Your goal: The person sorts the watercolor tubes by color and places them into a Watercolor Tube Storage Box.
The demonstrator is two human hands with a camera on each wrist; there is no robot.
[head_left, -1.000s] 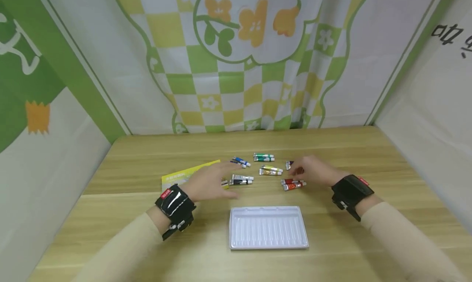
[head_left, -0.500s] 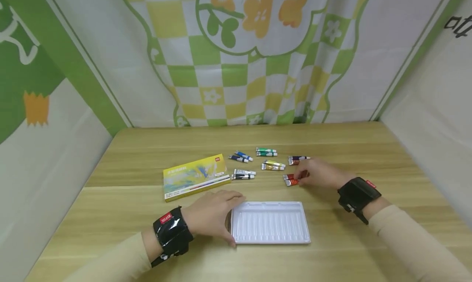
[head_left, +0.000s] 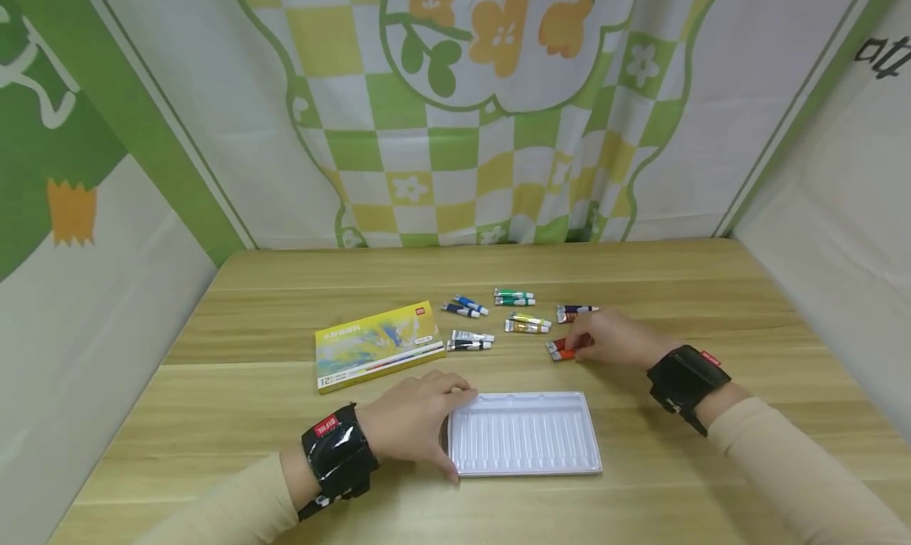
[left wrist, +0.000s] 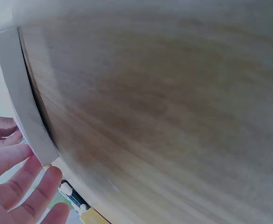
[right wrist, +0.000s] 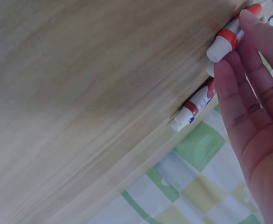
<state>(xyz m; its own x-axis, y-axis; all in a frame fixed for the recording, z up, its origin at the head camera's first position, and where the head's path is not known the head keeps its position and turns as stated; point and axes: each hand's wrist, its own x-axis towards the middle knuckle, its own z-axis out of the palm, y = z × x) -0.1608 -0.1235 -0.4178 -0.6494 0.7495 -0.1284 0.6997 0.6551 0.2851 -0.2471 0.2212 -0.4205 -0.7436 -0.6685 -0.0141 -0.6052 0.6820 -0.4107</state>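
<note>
Right hand [head_left: 618,338] pinches orange-red tube [right wrist: 230,37]; brown tube [head_left: 568,318] lies just beyond. Left hand [head_left: 413,418], spread wide, touches tray [head_left: 527,403]; box [head_left: 377,346] nearby.

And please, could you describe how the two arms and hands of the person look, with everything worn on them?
Both arms wear long, plain cream fabric sleeves. Around each wrist is a bulky black band, shiny on the left, with a small red rectangular label bearing pale lettering. The left hand and right hand wear no gloves.
</note>
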